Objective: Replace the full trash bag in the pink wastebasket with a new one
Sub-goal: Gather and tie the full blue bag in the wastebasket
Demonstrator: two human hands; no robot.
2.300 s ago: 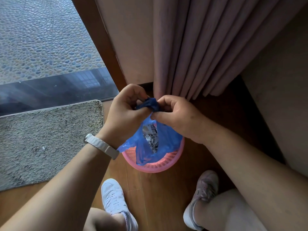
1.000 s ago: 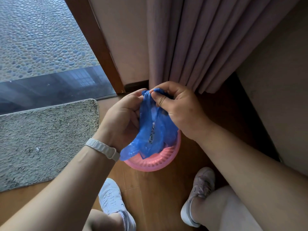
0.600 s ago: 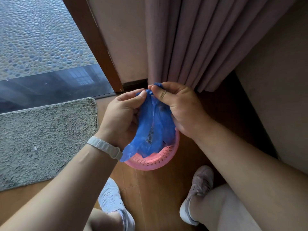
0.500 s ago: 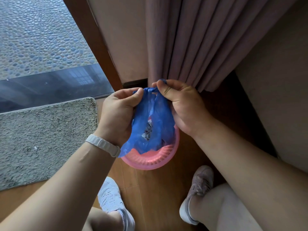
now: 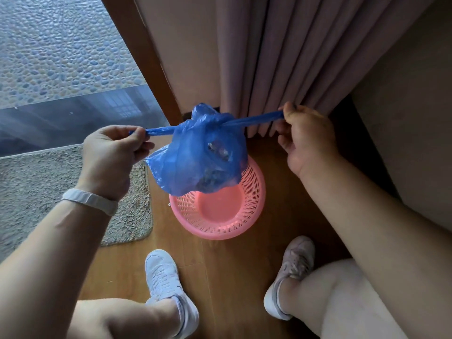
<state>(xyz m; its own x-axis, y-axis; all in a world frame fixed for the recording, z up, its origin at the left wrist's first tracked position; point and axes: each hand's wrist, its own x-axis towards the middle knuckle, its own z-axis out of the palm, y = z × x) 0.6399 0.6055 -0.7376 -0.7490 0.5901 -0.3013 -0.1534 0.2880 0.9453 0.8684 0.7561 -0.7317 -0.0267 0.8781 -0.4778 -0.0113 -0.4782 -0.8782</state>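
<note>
A blue trash bag [image 5: 195, 157] with crumpled rubbish inside hangs in the air above the pink wastebasket [image 5: 254, 206]. Its top is knotted, and two twisted ends stretch out sideways. My left hand [image 5: 110, 155] grips the left end, and my right hand [image 5: 303, 133] grips the right end, both pulled taut. The mesh-sided wastebasket stands on the wooden floor below, and its inside shows a bare pink bottom with no bag in it.
A grey mat [image 5: 49, 192] lies on the floor at the left, beside a glass door with a wooden frame [image 5: 144, 57]. Pink curtains [image 5: 281, 57] hang just behind the basket. My two feet in sneakers [image 5: 166, 285] stand in front of it.
The bag has come up out of the wastebasket. My hands have moved apart, drawing the two ends of the bag's top out to the sides into a tight knot.
</note>
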